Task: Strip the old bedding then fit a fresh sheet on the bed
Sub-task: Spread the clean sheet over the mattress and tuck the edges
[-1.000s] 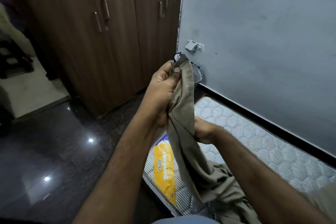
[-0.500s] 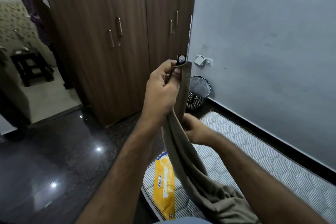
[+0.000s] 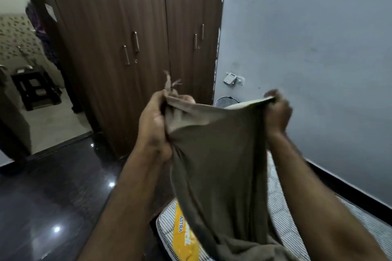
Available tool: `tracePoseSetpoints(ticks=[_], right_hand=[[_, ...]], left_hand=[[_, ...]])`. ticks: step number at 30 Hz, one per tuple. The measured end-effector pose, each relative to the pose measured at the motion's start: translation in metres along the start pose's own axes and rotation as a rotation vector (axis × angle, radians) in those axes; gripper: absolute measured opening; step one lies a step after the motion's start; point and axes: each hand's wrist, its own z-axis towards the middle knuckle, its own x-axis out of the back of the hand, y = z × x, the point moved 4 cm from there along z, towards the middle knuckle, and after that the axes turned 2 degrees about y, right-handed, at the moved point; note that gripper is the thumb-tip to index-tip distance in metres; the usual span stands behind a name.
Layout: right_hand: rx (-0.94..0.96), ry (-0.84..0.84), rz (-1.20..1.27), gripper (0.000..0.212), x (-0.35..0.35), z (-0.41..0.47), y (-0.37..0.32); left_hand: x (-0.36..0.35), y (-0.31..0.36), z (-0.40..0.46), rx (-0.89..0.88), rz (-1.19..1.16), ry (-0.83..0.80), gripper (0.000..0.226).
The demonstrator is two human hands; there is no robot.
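Note:
A brown-olive sheet [image 3: 218, 154] hangs stretched between both hands in front of me. My left hand [image 3: 154, 125] grips one bunched corner of its top edge, with loose threads sticking up above the fingers. My right hand [image 3: 277, 112] grips the top edge farther right, at about the same height. The sheet's lower part drapes down onto the bare quilted mattress [image 3: 282, 218], which lies on the floor along the wall and carries a yellow label [image 3: 186, 237] at its near corner.
A brown wardrobe [image 3: 127, 48] stands ahead on the left. A wire waste basket [image 3: 224, 101] sits by the grey wall [image 3: 318, 59], partly hidden by the sheet. Dark glossy floor [image 3: 53, 197] spreads left. A doorway with a black stool [image 3: 36, 87] opens at far left.
My right hand slid up and out to the right along the sheet's edge, spreading the bunched cloth wide. My left hand kept its corner. The view has tilted up.

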Motion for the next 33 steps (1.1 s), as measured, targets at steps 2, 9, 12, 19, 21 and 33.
tracePoseSetpoints(ticks=[2,9,12,19,21,33], right_hand=[[0.149,0.257,0.287,0.019,0.047,0.028,-0.047],[0.633,-0.562,0.458,0.041,0.026,-0.084,-0.139],[0.361,-0.632,0.628,0.048,0.023,-0.095,-0.107],[0.315,-0.387,0.386,0.034,0.045,-0.087,-0.054],[0.335,-0.295,0.257,0.036,0.047,-0.083,-0.037],[-0.047,-0.979,0.959,0.034,0.016,-0.084,-0.031]], left_hand=[[0.0,-0.005,0.003,0.042,-0.009,-0.018,0.029],[-0.028,-0.051,0.015,-0.256,0.702,-0.363,0.045],[-0.024,-0.063,0.017,-0.138,0.634,-0.349,0.029],[-0.03,-0.085,0.02,-0.508,1.155,-0.207,0.017],[-0.035,-0.08,0.021,-0.514,1.052,-0.181,0.015],[-0.059,-0.07,0.015,-0.423,1.219,-0.183,0.034]])
